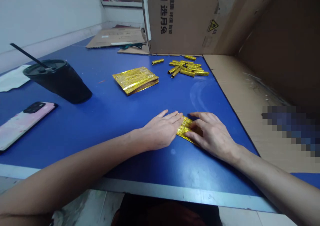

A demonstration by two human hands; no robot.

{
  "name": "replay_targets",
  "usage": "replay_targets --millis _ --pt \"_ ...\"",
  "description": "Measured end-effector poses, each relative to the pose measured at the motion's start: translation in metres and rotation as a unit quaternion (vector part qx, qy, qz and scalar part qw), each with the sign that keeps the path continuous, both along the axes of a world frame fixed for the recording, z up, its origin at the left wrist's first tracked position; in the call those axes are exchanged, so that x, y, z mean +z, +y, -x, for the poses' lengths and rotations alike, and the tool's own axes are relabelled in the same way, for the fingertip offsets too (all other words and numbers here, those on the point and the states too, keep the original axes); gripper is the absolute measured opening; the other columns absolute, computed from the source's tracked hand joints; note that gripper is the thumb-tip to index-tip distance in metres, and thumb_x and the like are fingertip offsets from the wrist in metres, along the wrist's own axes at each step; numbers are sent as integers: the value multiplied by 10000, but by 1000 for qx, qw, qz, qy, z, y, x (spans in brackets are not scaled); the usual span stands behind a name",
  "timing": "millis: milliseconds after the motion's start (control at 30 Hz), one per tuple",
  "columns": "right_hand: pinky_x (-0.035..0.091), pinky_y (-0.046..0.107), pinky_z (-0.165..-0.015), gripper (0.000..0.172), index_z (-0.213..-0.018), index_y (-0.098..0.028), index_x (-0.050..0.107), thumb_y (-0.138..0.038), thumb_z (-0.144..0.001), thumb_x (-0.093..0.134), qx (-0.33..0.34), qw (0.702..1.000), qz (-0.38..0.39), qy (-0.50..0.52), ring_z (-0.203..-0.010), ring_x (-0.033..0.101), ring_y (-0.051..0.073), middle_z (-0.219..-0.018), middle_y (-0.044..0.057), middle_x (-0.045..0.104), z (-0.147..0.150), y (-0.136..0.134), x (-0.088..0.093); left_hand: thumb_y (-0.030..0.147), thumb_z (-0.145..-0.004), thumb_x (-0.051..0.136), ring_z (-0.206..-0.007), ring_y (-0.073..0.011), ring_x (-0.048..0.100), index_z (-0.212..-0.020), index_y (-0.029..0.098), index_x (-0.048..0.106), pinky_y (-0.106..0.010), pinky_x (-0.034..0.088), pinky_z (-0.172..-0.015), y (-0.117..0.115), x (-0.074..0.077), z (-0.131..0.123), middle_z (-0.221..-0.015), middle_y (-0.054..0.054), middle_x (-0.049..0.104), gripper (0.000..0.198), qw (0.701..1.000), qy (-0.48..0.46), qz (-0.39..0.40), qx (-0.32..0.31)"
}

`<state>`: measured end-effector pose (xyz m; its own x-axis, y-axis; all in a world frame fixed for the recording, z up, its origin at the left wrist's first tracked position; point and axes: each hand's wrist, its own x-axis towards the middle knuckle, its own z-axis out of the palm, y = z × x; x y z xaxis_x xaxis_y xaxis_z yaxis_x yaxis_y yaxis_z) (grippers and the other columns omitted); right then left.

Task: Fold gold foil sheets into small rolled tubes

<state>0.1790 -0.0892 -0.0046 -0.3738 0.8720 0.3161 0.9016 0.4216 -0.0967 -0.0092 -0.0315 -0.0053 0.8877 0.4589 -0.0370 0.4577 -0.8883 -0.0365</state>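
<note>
A small sheet of shiny gold foil paper (184, 127) lies on the blue table between my two hands, its right part hidden under the right one. My left hand (162, 130) rests flat, fingers stretched out together, with the tips on the sheet's left end. Over the right part curves my right hand (212, 136), thumb along the near edge and bent fingers toward the far edge, gripping the paper. Farther back lies a stack of flat gold foil paper (136, 79). Several rolled gold foil tubes (187, 68) are heaped at the back right, with one tube (157, 62) apart from them.
At left a black tumbler (65, 83) with a straw stands near a pink-white phone (27, 122) and a white tissue (13, 79). Cardboard (185, 23) walls the back and right side. Flat cardboard pieces (117, 37) lie at the back left. The table's pale front edge (155, 188) runs before me.
</note>
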Motion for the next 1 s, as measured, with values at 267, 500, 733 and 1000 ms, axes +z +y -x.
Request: replay_targets --millis 267,500,733,1000 --pt "419 426 -860 177 -789 -128 632 -243 -815 500 11 999 -21 -33 -957 537 250 -1096 156 593 4 -4 1 198 -877 275 -1300 -201 235 -1300 98 342 -419 184 -1043 0 0 -1 -1398 -102 291 441 1000 -11 7 3" --pt "387 457 -900 223 -902 -132 644 -277 -811 502 2 1000 -24 -17 -1038 517 264 -1178 165 553 6 -7 -1 168 -843 307 -1315 -218 187 -1325 114 300 -438 175 -1041 1 2 0 -1416 -79 258 485 1000 9 23 -1" --pt "383 441 -893 269 -953 -133 657 -282 -830 470 29 999 11 -34 -1072 484 270 -1169 157 561 11 -12 5 186 -871 268 -1316 -208 183 -1333 141 278 -440 204 -1026 6 0 3 -1420 -64 252 464 998 -9 55 -6" --pt "422 411 -830 214 -920 -161 640 -263 -824 478 58 998 23 10 -971 518 237 -1093 118 589 11 -15 4 243 -901 263 -1319 -204 175 -1336 194 269 -458 169 -1036 13 -1 5 -1420 -46 260 438 992 -51 117 -13"
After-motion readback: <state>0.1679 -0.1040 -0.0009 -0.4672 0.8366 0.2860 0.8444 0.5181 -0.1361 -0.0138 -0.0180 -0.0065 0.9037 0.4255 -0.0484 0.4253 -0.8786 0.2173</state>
